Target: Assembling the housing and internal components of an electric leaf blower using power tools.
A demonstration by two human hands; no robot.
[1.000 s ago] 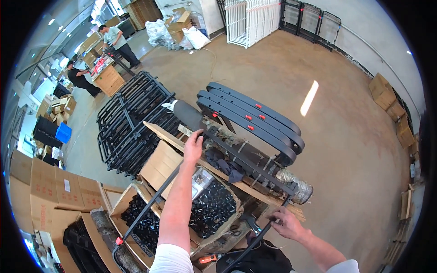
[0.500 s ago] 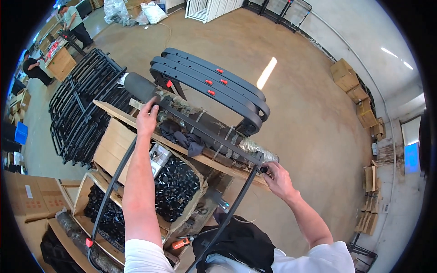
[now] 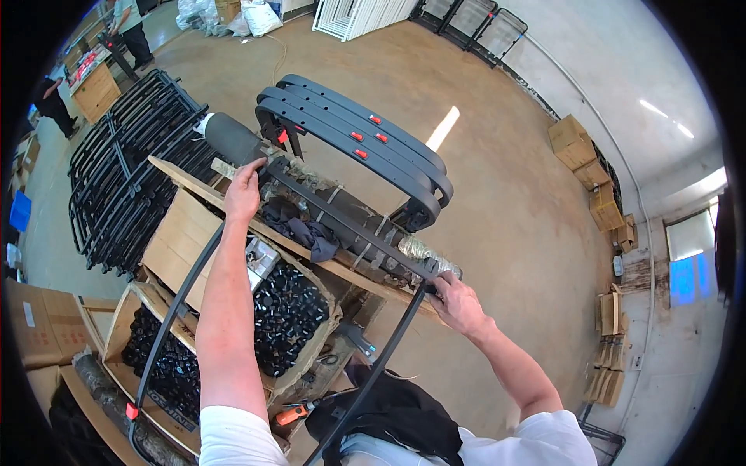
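Note:
A black metal tube frame (image 3: 342, 219) lies with its crossbar along a padded support, and its two side tubes slope down toward me. At the crossbar's left end my left hand (image 3: 243, 194) is closed on the frame's corner, fingertips pressed to the tube. My right hand (image 3: 458, 303) is at the right corner, its fingers pinched round a small round black plastic piece (image 3: 430, 288), mostly hidden beneath them. Below the crossbar, a carton of small glossy black parts (image 3: 287, 318) stands beside a second carton of similar parts (image 3: 159, 353).
Curved black bars with red clips (image 3: 350, 144) stand just beyond the support. Several black frames (image 3: 116, 171) are stacked at left. A dark cloth (image 3: 299, 233) lies on the support; an orange-handled tool (image 3: 291, 414) is near my body. Two people stand far left.
My right hand has moved slightly left, bringing the black piece against the frame's corner and covering more of it. My left hand stays at its corner. The whole view has shifted slightly.

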